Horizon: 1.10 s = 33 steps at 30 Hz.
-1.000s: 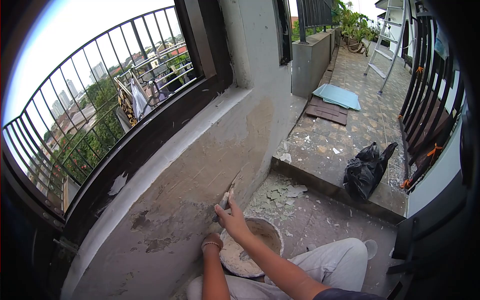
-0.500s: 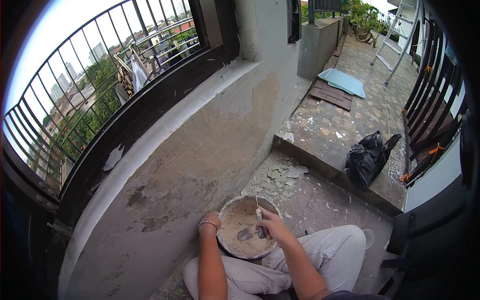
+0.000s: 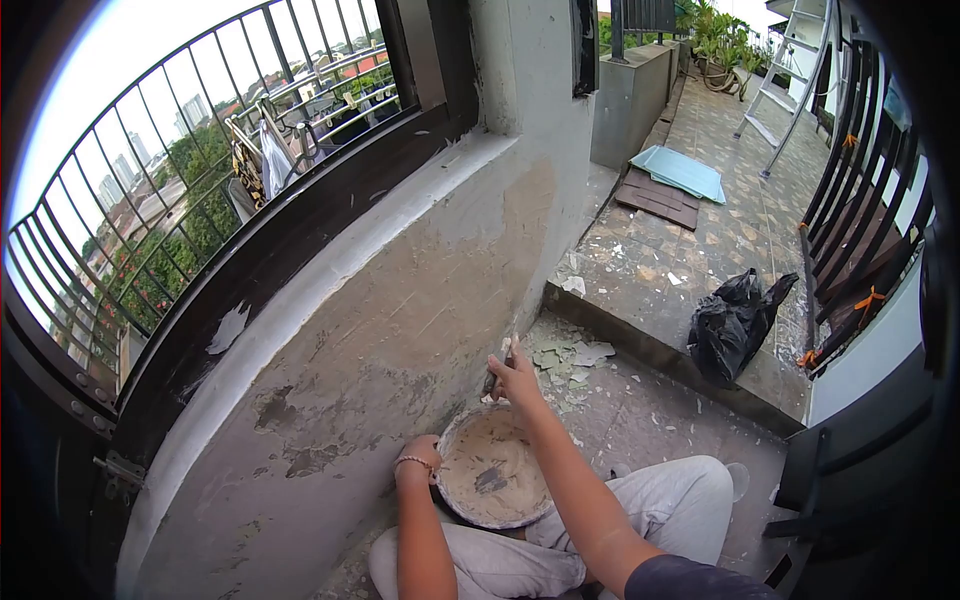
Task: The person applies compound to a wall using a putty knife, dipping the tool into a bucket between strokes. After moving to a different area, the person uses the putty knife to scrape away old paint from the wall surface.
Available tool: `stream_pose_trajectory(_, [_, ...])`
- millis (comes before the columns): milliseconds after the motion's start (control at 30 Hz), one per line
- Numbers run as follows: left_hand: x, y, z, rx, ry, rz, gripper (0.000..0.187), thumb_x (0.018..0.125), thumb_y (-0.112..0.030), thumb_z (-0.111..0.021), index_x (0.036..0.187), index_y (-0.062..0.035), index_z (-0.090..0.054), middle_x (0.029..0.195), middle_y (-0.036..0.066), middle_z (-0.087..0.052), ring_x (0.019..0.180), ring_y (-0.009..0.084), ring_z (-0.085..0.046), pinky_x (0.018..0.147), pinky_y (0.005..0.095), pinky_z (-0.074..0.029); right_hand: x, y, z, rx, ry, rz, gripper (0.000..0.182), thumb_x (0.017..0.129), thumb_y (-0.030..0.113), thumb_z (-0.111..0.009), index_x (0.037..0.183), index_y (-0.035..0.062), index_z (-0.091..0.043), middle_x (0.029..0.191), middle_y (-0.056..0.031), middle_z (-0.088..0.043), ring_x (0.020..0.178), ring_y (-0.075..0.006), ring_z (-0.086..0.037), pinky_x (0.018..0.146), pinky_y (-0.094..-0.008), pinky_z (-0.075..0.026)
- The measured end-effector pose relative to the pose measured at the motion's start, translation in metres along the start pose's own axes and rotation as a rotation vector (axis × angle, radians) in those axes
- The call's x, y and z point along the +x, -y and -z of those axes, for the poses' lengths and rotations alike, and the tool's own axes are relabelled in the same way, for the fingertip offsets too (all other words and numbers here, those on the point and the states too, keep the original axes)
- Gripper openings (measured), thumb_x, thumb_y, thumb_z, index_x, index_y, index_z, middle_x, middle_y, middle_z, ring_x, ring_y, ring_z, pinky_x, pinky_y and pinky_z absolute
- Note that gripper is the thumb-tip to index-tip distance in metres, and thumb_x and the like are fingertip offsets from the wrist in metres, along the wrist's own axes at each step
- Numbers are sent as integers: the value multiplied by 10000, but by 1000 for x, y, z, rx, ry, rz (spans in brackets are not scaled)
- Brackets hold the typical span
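A round bucket (image 3: 455,498) holds wet beige plaster with a grey patch in it, and it sits by my crossed legs. My left hand (image 3: 418,456) grips the bucket's left rim. Beyond the bucket's far rim, my right hand (image 3: 514,380) is closed around the handle of a putty knife (image 3: 506,350), whose blade points up near the wall. The low wall (image 3: 440,280) beside me has a beige plastered area, with rough, peeled patches lower down.
Paint flakes (image 3: 575,358) lie on the floor beyond the bucket. A black plastic bag (image 3: 738,325) rests on the raised step. Farther back are blue and brown sheets (image 3: 680,172) and a ladder (image 3: 785,95). A dark window frame (image 3: 290,235) runs above the wall.
My right hand has risen out of the bucket with the putty knife and moved forward, close to the wall. My left hand stays at the rim.
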State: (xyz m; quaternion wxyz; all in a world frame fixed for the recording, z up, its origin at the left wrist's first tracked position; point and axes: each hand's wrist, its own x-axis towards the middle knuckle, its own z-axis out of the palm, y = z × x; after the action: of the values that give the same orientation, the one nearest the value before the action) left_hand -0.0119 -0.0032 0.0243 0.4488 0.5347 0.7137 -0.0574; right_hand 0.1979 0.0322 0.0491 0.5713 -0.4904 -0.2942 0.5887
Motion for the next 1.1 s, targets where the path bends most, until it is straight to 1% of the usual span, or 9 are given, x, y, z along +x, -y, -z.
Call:
stream_pose_trajectory(200, [28,9,-8,246,-35,-67,535,829,41,-568,1350,-43,-478,1262,140,-582,822,279,-690,564,342,-605,0,-13,-37,145,65,-3,756,883,130,-644,1455,-48,-184,821,-95,-521,466,-147,-543,403,-270,-462])
stream_pose_trajectory(300, [26,5,-7,256,-30,-50,566,820,48,-554,1369,-51,-456,1294,139,-564,883,279,-683,576,334,-608,-35,-12,-49,74,107,-13,747,887,144,-649,1474,11,-206,855,-103,-537,497,-158,-570,415,-277,-461])
stream_pose_trajectory(367, [32,20,-16,110,-156,-99,272,829,-95,-546,1070,-44,-663,1094,193,-653,982,320,-652,823,411,-525,-52,-19,-57,20,165,-70,799,886,146,-651,1496,26,-150,863,-102,-537,482,-143,-546,409,-265,-431])
stream_pose_trajectory(500, [-1,2,-4,-270,-20,37,208,862,-161,-563,971,-13,-661,917,147,-682,707,293,-669,547,448,-542,-106,-6,-56,39,239,-63,837,889,177,-647,1515,50,-104,903,-102,-545,498,-121,-537,418,-251,-392])
stream_pose_trajectory(600, [17,7,0,-45,57,-40,229,851,-57,-548,1058,-26,-642,970,144,-678,727,279,-673,532,394,-558,-133,8,-39,103,303,-165,857,899,177,-638,1523,81,-58,870,-91,-542,477,-117,-522,418,-230,-377])
stream_pose_trajectory(733, [3,-1,0,5,34,-36,420,854,21,-596,1268,-26,-541,1084,154,-644,818,259,-675,555,367,-604,-105,1,-20,147,79,-47,842,907,185,-630,1525,92,-66,849,-80,-542,468,-108,-506,412,-234,-358])
stream_pose_trajectory(933, [27,16,-11,81,-69,-69,447,815,-17,-534,1252,-95,-584,1242,160,-598,1076,323,-620,870,409,-532,-20,22,-29,103,39,-10,786,887,182,-655,1493,11,-185,679,-21,-453,432,-107,-467,401,-254,-366])
stream_pose_trajectory(1033, [33,10,-10,284,10,-51,551,886,-36,-576,1408,-113,-418,1360,108,-500,1038,282,-625,661,392,-618,-33,13,-55,53,64,11,840,882,183,-666,1510,40,-127,622,-9,-478,449,-94,-452,420,-244,-365])
stream_pose_trajectory(1100, [62,27,-23,299,-110,-76,469,850,-71,-561,1316,-109,-525,1299,139,-556,1128,294,-585,895,384,-495,-50,-13,-71,2,103,69,813,880,184,-669,1492,-5,-169,766,-49,-539,489,-84,-465,432,-250,-382])
